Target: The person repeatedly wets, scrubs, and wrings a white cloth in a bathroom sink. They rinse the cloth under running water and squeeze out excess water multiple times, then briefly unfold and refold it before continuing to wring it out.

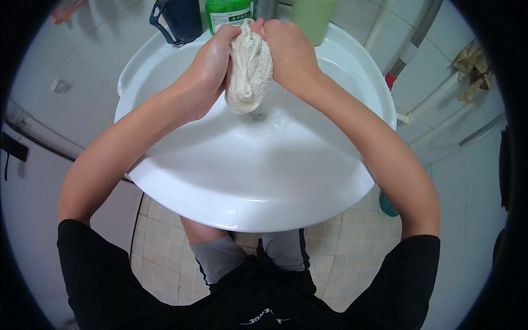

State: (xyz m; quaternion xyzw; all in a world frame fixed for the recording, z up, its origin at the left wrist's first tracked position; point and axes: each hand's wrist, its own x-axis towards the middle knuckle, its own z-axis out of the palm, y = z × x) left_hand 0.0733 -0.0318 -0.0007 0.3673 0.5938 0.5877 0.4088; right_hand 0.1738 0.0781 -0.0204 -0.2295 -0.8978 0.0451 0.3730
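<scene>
A wet, off-white cloth [249,72], bunched into a long bundle, hangs between my two hands over the white ceramic washbasin [247,177]. My left hand [210,68] grips its left side, with wet-looking skin near the thumb. On the other side my right hand [291,49] is closed on the upper part of the cloth. The hands come near each other at the top of the bundle; the fingers behind it are mostly hidden. Below the cloth's lower end, the drain of the basin [258,116] partly shows.
Along the basin's back rim stand a dark blue mug [181,20], a green bottle [228,12] with a printed label and a pale green container [312,20]. A metal fixture [266,7] is partly visible between them. Pipes and a brown cloth [472,68] are at the right wall.
</scene>
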